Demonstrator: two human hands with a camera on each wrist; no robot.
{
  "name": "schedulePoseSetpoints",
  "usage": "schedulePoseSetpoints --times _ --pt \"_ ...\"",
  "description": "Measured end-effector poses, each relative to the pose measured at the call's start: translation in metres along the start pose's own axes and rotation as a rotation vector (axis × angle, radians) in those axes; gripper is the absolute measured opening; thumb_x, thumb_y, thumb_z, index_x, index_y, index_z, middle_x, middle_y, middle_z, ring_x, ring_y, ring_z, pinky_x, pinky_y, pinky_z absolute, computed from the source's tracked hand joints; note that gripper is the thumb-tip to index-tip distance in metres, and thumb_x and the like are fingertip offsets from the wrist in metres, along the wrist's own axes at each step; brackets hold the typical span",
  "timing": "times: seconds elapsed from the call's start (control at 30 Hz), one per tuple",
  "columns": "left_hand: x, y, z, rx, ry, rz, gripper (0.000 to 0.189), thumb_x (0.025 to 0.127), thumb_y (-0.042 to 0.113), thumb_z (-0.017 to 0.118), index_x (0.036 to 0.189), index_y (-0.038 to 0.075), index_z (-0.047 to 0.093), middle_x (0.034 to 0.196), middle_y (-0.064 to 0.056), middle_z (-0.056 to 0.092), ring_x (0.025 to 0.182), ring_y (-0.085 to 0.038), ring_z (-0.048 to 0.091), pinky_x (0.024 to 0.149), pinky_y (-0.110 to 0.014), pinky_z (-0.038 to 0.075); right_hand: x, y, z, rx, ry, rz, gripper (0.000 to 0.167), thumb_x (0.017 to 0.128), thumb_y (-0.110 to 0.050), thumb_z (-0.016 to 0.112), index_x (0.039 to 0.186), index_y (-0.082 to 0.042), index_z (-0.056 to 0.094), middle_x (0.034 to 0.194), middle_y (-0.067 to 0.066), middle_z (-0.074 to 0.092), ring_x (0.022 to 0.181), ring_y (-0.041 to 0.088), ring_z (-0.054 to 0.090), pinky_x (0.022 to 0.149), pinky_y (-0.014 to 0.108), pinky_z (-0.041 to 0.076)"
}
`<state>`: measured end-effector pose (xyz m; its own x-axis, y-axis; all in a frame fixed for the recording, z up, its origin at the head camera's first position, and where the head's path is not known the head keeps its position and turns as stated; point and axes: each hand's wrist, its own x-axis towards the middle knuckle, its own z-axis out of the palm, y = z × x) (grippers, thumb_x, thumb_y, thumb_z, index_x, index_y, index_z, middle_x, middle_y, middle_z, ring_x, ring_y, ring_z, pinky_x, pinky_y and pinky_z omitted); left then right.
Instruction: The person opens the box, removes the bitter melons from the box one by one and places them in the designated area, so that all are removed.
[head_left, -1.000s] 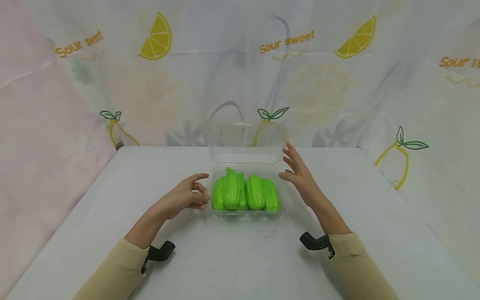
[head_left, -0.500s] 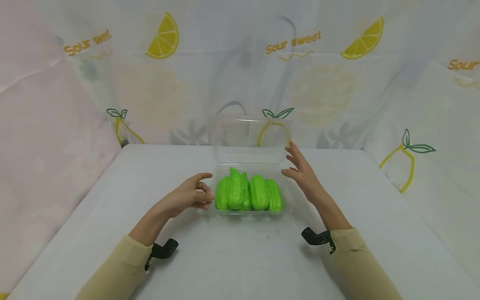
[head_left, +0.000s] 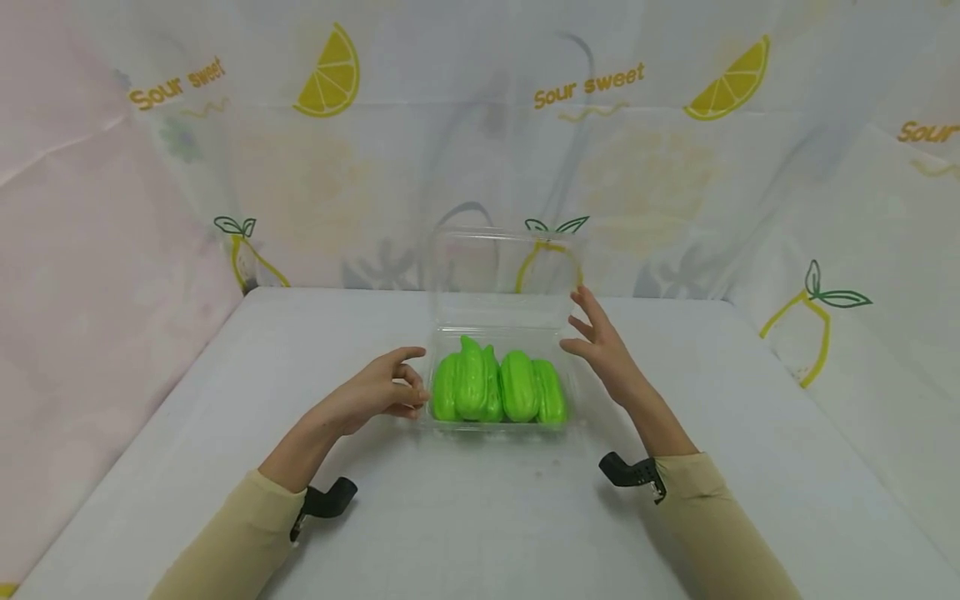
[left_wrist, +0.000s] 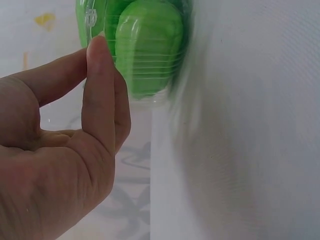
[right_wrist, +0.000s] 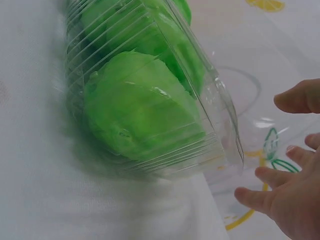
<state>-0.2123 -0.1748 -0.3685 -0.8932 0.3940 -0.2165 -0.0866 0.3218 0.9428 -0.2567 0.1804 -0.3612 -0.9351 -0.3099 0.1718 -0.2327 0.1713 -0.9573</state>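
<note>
Beyond the middle of the white table [head_left: 480, 533], toward its far edge, a clear plastic box [head_left: 495, 427] holds a row of bright green vegetables [head_left: 519, 387], its lid [head_left: 506, 315] raised along the far side. Your left hand [head_left: 367, 396], fingers bent, has a fingertip touching the box's rim; you cannot tell whether it pinches the plastic. Your right hand [head_left: 611, 354] holds nothing, its fingers spread just beside the lid, contact unclear. Tan sleeves [head_left: 232, 533] and black wrist cameras [head_left: 330, 498] frame your work before a lemon-print curtain [head_left: 450, 83].
</note>
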Motion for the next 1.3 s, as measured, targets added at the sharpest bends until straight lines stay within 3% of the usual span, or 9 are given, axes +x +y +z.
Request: schedulePoseSetpoints --times 0.23,0.7,1.13,1.3 --pt "-0.001 0.0 0.001 0.009 0.006 0.003 0.082 0.093 0.01 0.067 0.157 0.005 0.017 0.1 -0.01 0.053 0.084 -0.021 0.066 0.074 -0.03 0.061 0.003 0.0 0.0 -0.023 -0.016 0.014 0.086 0.097 -0.007 0.055 0.16 -0.018 -0.002 0.169 0.005 0.002 0.149 0.044 0.024 0.117 0.062 0.03" --pt "-0.001 0.0 0.002 0.003 -0.004 -0.005 0.083 0.092 0.007 0.068 0.157 0.004 0.017 0.099 -0.01 0.053 0.08 -0.018 0.065 0.073 -0.029 0.061 0.004 0.008 -0.004 -0.048 -0.046 0.077 0.079 0.099 -0.015 0.054 0.16 -0.028 0.007 0.169 -0.003 0.001 0.149 0.038 0.03 0.117 0.061 0.032" --pt "-0.001 0.001 0.002 0.01 -0.018 0.002 0.083 0.092 0.007 0.068 0.157 0.003 0.016 0.099 -0.01 0.053 0.081 -0.019 0.064 0.073 -0.029 0.061 0.007 0.014 -0.006 -0.091 -0.043 0.064 0.074 0.098 -0.012 0.052 0.16 -0.018 0.012 0.169 0.004 0.006 0.145 0.04 0.035 0.114 0.055 0.036" --pt "-0.002 0.002 0.003 0.015 -0.01 -0.003 0.083 0.092 0.006 0.068 0.157 0.003 0.016 0.099 -0.011 0.053 0.081 -0.019 0.064 0.073 -0.029 0.061 0.01 0.017 -0.008 -0.039 -0.052 0.074 0.071 0.1 -0.017 0.053 0.16 -0.017 0.014 0.169 0.003 0.003 0.146 0.039 0.034 0.116 0.056 0.035"
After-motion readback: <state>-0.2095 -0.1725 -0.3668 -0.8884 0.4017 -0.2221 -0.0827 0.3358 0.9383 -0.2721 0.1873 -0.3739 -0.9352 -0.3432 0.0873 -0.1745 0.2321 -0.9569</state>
